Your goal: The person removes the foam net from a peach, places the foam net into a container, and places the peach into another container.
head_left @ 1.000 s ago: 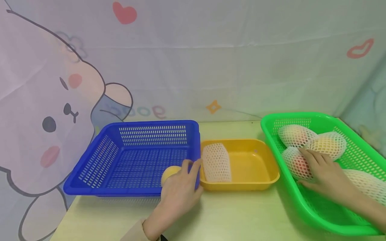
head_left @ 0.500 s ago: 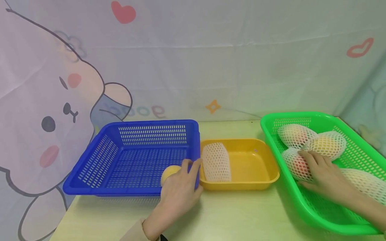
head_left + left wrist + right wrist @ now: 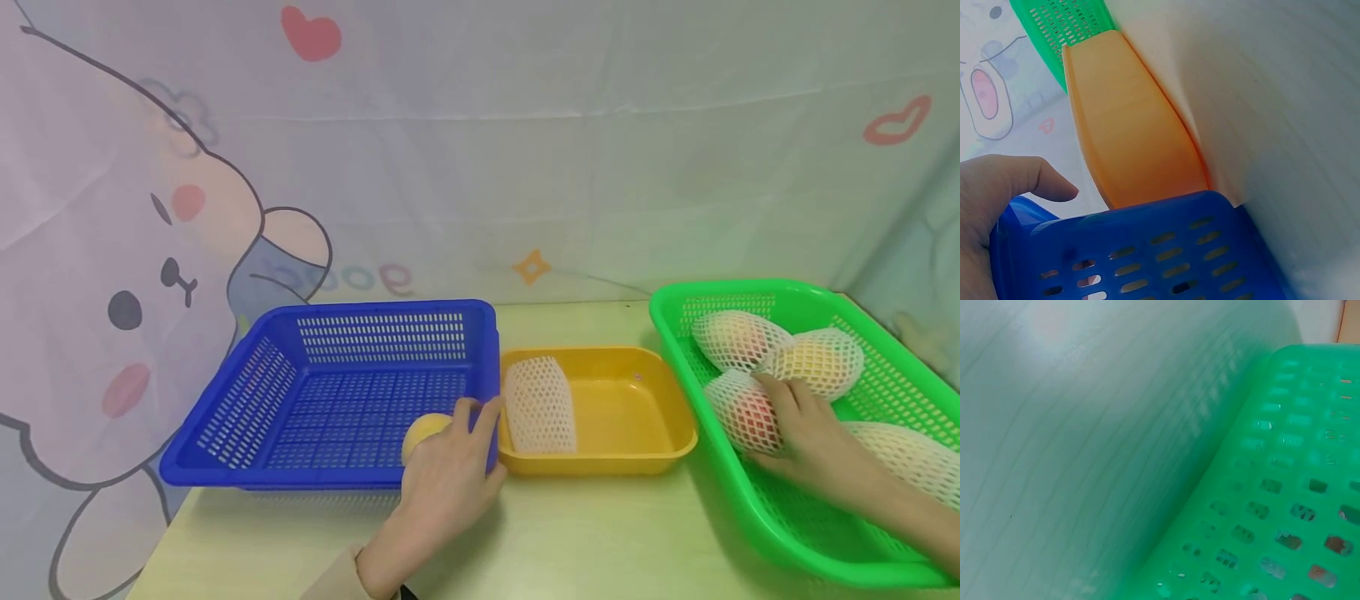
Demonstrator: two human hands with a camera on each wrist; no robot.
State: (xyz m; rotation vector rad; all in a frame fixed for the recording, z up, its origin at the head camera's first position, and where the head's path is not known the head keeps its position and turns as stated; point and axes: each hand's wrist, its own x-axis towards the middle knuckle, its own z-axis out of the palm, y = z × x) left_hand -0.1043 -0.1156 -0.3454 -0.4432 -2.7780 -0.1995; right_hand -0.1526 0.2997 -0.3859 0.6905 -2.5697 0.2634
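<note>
My left hand (image 3: 452, 467) reaches over the front right corner of the blue basket (image 3: 330, 475). Its fingers curl over a smooth, bare yellow fruit (image 3: 426, 432), which the hand partly covers; the fingertips are hidden. In the left wrist view my thumb (image 3: 1041, 178) shows bent above the blue rim. Inside the green basket (image 3: 738, 508), my right hand (image 3: 817, 446) grips a reddish fruit in a white foam net (image 3: 742, 410), fingers on top and thumb low at the near side. The right wrist view shows only the basket's side wall and the table, not the hand.
Two more netted fruits (image 3: 738, 339) lie behind the right hand, and another white foam net (image 3: 907, 458) lies beside its wrist. Between the baskets stands a yellow tray (image 3: 622, 417) holding a loose foam net (image 3: 540, 406). A printed cloth (image 3: 585, 167) hangs behind the table (image 3: 585, 533).
My right hand's fingers have shifted slightly on the netted fruit. The left hand and the bare yellow fruit stay in place.
</note>
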